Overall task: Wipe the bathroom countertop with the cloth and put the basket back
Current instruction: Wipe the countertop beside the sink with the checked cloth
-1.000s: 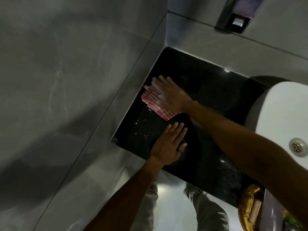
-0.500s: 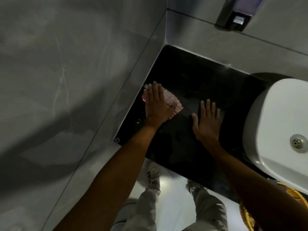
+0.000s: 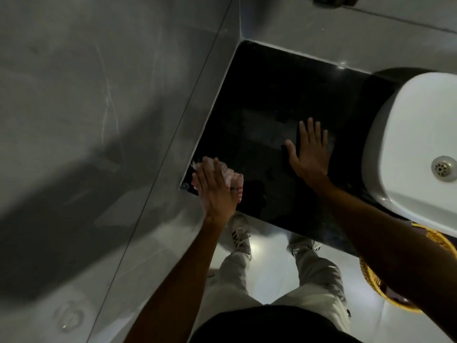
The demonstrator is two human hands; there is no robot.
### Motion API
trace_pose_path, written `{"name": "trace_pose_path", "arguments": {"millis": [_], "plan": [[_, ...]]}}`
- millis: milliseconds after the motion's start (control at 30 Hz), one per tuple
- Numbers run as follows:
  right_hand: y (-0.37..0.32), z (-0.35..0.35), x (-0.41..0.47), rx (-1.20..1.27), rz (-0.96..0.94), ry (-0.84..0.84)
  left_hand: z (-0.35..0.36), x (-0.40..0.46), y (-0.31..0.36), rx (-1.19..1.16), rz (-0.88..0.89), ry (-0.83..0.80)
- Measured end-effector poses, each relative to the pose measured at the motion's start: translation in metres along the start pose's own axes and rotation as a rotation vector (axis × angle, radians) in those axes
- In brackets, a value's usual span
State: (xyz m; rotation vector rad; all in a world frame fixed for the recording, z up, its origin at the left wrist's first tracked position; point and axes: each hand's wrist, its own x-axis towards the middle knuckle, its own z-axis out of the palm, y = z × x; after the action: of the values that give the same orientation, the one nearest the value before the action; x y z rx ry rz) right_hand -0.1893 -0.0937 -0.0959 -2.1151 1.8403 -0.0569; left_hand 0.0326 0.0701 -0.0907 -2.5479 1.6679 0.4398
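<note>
The black countertop (image 3: 272,95) fills the corner between the grey tiled walls and the sink. A pink striped cloth (image 3: 231,175) lies at its near left corner, by the wall. My left hand (image 3: 215,191) presses flat on the cloth and covers most of it. On the bare counter to the right, close to the sink, my right hand (image 3: 310,152) rests flat with fingers spread and nothing in it. A yellow woven basket (image 3: 371,278) shows at the lower right, below the counter's front edge, largely hidden by my right forearm.
A white basin (image 3: 420,134) with a metal drain (image 3: 444,168) sits on the counter's right side. Grey wall tiles (image 3: 99,120) close the left and back. My legs and shoes (image 3: 241,236) stand on the pale floor below.
The cloth passed from my right hand to my left. My left hand then dragged it along the wall to the counter's front corner. My right hand settled flat near the sink.
</note>
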Motion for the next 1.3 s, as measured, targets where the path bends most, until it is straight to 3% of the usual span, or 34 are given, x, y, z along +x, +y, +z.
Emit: {"name": "trace_pose_path", "arguments": {"millis": [233, 300, 467, 567, 633, 700, 767, 833, 933, 1000, 1100, 1300], "plan": [[0.000, -0.019, -0.005, 0.035, -0.012, -0.154, -0.006, -0.066, -0.028, -0.055, 0.011, -0.061], [-0.004, -0.028, -0.016, 0.109, -0.019, -0.200, -0.003, -0.092, -0.044, -0.182, -0.085, -0.118], [-0.023, -0.036, -0.072, 0.408, -0.208, -0.244, -0.018, -0.124, -0.078, -1.388, -0.703, -0.285], [-0.040, -0.033, -0.106, 0.604, -0.250, -0.320, -0.039, -0.123, -0.084, -2.025, -0.701, -0.295], [-0.057, -0.032, -0.122, 0.794, -0.150, -0.523, -0.054, -0.115, -0.076, -2.231, -0.666, -0.349], [-0.071, -0.030, -0.130, 1.024, 0.039, -0.800, -0.060, -0.101, -0.064, -2.261, -0.645, -0.434], [-0.079, -0.030, -0.127, 1.198, 0.208, -0.922, -0.062, -0.079, -0.047, -2.290, -0.632, -0.543], [-0.082, -0.033, -0.117, 1.299, 0.305, -0.812, -0.068, -0.053, -0.030, -2.264, -0.607, -0.649], [-0.075, -0.043, -0.087, 1.231, 0.352, -0.482, -0.080, -0.003, 0.000, -2.137, -0.524, -0.698], [-0.068, -0.051, -0.063, 1.208, 0.377, -0.336, -0.087, 0.034, 0.021, -1.874, -0.398, -0.665], [-0.059, -0.058, -0.025, 1.148, 0.429, -0.213, -0.092, 0.089, 0.055, -1.338, -0.370, -0.572], [-0.053, -0.066, 0.025, 1.002, 0.487, -0.113, -0.098, 0.149, 0.084, -1.116, -0.169, -0.398]]}}
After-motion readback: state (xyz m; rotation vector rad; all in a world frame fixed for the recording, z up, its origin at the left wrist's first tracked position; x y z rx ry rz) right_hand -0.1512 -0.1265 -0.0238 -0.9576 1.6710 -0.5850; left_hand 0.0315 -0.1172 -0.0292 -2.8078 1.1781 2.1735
